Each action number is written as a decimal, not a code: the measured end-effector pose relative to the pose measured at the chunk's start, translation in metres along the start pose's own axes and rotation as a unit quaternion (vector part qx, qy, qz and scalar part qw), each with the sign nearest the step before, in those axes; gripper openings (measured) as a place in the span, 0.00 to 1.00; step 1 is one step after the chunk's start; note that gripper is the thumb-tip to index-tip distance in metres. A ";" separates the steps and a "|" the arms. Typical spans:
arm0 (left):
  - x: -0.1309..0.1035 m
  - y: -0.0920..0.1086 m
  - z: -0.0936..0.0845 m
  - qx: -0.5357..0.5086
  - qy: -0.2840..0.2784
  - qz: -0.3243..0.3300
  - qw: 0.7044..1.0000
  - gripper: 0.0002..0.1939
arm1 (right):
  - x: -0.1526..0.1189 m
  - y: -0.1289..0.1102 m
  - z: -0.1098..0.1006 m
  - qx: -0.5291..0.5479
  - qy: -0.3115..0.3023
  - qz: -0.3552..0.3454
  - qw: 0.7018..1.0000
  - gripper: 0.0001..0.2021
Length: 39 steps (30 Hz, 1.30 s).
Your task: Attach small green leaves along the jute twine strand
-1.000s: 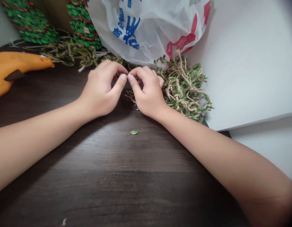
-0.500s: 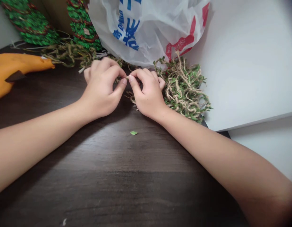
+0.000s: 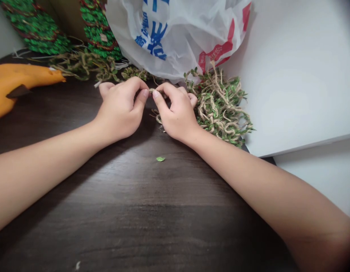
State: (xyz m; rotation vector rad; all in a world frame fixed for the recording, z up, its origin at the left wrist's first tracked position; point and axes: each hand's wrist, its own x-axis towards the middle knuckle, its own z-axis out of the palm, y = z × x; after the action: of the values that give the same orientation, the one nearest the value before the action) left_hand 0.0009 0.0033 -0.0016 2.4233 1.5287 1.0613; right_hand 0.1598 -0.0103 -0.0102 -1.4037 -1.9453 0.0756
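A short bit of tan twine [image 3: 151, 90] shows between my fingertips. My left hand [image 3: 122, 107] pinches its left end between thumb and forefinger. On the other end, my right hand [image 3: 177, 109] has its thumb and forefinger closed. Just right of that hand lies a tangled heap of jute twine with green leaves [image 3: 220, 109], partly covered by my fingers. A darker leafy tangle [image 3: 84, 64] lies behind my left hand. One loose green leaf [image 3: 160, 159] rests on the dark table [image 3: 141, 219] in front of my hands.
A white plastic bag [image 3: 180, 37] with blue and red print stands behind my hands. An orange object [image 3: 19, 85] is at the left. Two green tinsel shapes [image 3: 40, 32] stand at the back left. A white panel [image 3: 299, 83] borders the right side.
My left hand has shifted slightly left and lowered its fingers, so more twine shows between the fingertips. My right hand has barely moved.
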 end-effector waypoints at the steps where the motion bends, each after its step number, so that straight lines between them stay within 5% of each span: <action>1: 0.000 0.000 0.000 -0.004 0.005 -0.003 1.000 0.12 | 0.000 0.000 0.000 0.000 0.000 0.004 1.000 0.23; 13: 0.000 0.000 -0.003 -0.006 0.038 -0.012 0.999 0.10 | 0.001 -0.001 0.000 -0.002 -0.018 0.013 1.000 0.21; 21: 0.001 0.000 -0.001 0.011 -0.014 0.007 1.000 0.12 | 0.001 0.001 -0.001 0.025 -0.001 0.003 1.000 0.22; 27: 0.000 0.000 -0.004 -0.016 0.048 -0.004 0.999 0.13 | 0.001 0.001 -0.002 0.020 -0.002 0.009 1.000 0.18; 34: 0.001 0.001 -0.004 -0.030 -0.037 0.061 0.997 0.14 | 0.003 0.006 -0.002 -0.008 0.020 0.015 1.000 0.24; 39: 0.000 0.001 -0.003 -0.045 -0.062 0.114 0.991 0.14 | 0.004 0.011 0.002 0.007 -0.008 -0.019 1.000 0.18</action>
State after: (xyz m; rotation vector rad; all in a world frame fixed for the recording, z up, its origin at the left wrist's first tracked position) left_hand -0.0002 0.0015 0.0014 2.5923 1.1620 0.9708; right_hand 0.1671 -0.0016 -0.0142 -1.3593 -1.9804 0.0835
